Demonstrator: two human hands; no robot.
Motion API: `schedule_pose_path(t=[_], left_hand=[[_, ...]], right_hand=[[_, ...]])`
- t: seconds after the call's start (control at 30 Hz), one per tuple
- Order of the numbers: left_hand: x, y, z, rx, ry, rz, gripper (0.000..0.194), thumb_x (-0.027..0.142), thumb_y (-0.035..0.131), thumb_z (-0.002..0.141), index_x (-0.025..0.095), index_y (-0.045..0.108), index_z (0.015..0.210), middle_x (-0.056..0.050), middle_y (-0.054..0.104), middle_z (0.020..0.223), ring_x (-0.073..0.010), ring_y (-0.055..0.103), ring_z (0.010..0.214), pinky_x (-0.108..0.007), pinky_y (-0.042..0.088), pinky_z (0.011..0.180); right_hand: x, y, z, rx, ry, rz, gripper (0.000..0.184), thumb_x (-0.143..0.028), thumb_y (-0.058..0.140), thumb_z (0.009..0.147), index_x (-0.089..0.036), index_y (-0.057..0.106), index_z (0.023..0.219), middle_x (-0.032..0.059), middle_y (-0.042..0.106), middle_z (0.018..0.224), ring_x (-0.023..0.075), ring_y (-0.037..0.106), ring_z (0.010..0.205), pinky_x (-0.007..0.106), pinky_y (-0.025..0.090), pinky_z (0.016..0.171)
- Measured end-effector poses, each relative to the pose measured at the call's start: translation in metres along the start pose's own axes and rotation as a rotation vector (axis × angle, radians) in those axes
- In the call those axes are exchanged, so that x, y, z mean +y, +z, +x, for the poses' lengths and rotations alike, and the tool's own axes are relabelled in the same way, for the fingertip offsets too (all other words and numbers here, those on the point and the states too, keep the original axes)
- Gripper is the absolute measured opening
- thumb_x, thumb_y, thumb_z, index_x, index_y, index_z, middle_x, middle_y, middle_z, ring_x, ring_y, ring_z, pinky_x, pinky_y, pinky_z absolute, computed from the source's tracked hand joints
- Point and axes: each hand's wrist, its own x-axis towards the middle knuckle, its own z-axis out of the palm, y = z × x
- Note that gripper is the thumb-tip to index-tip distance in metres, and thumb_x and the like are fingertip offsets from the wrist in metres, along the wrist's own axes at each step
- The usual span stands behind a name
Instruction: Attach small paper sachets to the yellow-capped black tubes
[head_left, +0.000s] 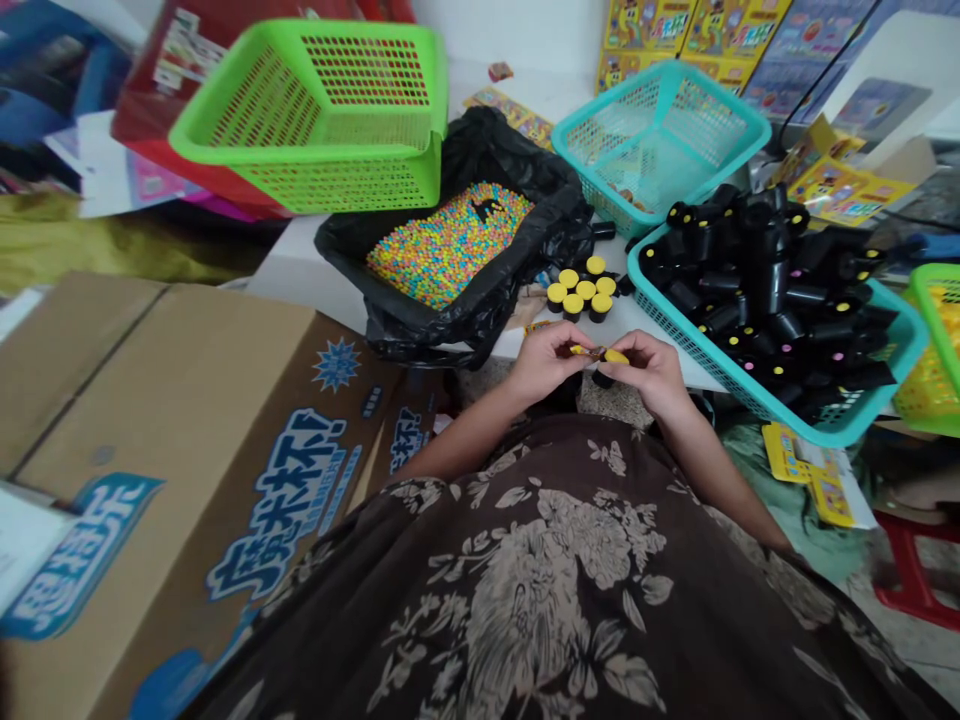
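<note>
Both hands meet over the table's front edge, close to my lap. My left hand (549, 360) pinches a small yellow-and-brown piece (582, 350), too small to make out its kind. My right hand (654, 374) grips a small black cup with a yellow lid (616, 356), its black part mostly hidden below the fingers. The two pieces almost touch between my fingertips. Just beyond them, several black cups with yellow lids (585, 290) stand grouped on the white table (630, 325). Left of these, a tray lined with a black bag (352, 262) holds many small coloured candy balls (450, 245).
At the right, a teal basket (757, 395) is heaped with black cups (772, 280). Another teal basket (660, 130) sits behind. A green basket (322, 150) rests at the back left. A large cardboard box (172, 400) fills the left; yellow packaging boxes (667, 30) stack at the wall.
</note>
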Motion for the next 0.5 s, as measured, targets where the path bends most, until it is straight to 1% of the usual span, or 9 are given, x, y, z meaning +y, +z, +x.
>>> schedule_pose_path(t=[0.1, 0.2, 0.3, 0.37, 0.43, 0.5], left_hand=[[-0.001, 0.000, 0.001, -0.018, -0.027, -0.102, 0.037, 0.048, 0.093, 0.068, 0.018, 0.074, 0.080, -0.003, 0.073, 0.078, -0.0138, 0.064, 0.071, -0.028, 0.054, 0.069], [-0.003, 0.001, 0.000, -0.032, -0.051, -0.138, 0.042, 0.052, 0.094, 0.067, 0.018, 0.075, 0.084, -0.002, 0.071, 0.074, -0.0125, 0.061, 0.064, -0.027, 0.051, 0.062], [-0.004, 0.000, -0.001, -0.058, -0.068, -0.159, 0.046, 0.050, 0.094, 0.068, 0.017, 0.073, 0.094, 0.001, 0.068, 0.071, -0.0103, 0.057, 0.059, -0.025, 0.047, 0.057], [-0.003, -0.001, -0.002, -0.094, -0.072, -0.155, 0.050, 0.044, 0.094, 0.068, 0.018, 0.070, 0.102, 0.004, 0.066, 0.069, -0.0095, 0.057, 0.058, -0.023, 0.046, 0.057], [-0.002, -0.002, -0.002, -0.145, -0.079, -0.140, 0.052, 0.037, 0.094, 0.069, 0.019, 0.066, 0.110, 0.006, 0.063, 0.068, -0.0099, 0.058, 0.059, -0.023, 0.045, 0.059], [-0.001, -0.003, -0.003, -0.190, -0.079, -0.128, 0.053, 0.031, 0.091, 0.069, 0.020, 0.063, 0.113, 0.007, 0.061, 0.068, -0.0107, 0.060, 0.061, -0.022, 0.044, 0.060]], right_hand=[[0.000, 0.000, 0.000, 0.010, -0.003, 0.000, 0.040, -0.045, 0.097, 0.059, -0.022, 0.066, 0.073, -0.0024, 0.068, 0.070, 0.0136, 0.056, 0.063, 0.029, 0.047, 0.059], [-0.002, -0.004, 0.000, 0.018, 0.009, 0.024, 0.036, -0.042, 0.096, 0.059, -0.023, 0.068, 0.073, -0.0017, 0.071, 0.074, 0.0150, 0.061, 0.067, 0.030, 0.051, 0.063], [-0.005, -0.009, 0.001, -0.027, 0.055, 0.088, 0.031, -0.037, 0.095, 0.058, -0.023, 0.071, 0.072, 0.0031, 0.080, 0.093, 0.0207, 0.071, 0.086, 0.036, 0.058, 0.079], [-0.007, -0.012, 0.002, -0.094, 0.105, 0.134, 0.029, -0.036, 0.093, 0.059, -0.022, 0.071, 0.070, 0.0057, 0.082, 0.105, 0.0245, 0.074, 0.097, 0.039, 0.059, 0.086], [-0.008, -0.014, 0.003, -0.166, 0.170, 0.163, 0.029, -0.039, 0.092, 0.061, -0.022, 0.070, 0.070, 0.0068, 0.082, 0.106, 0.0246, 0.074, 0.095, 0.039, 0.059, 0.082], [-0.007, -0.014, 0.004, -0.227, 0.236, 0.188, 0.030, -0.042, 0.091, 0.062, -0.021, 0.071, 0.073, 0.0062, 0.082, 0.099, 0.0220, 0.074, 0.084, 0.036, 0.058, 0.074]])
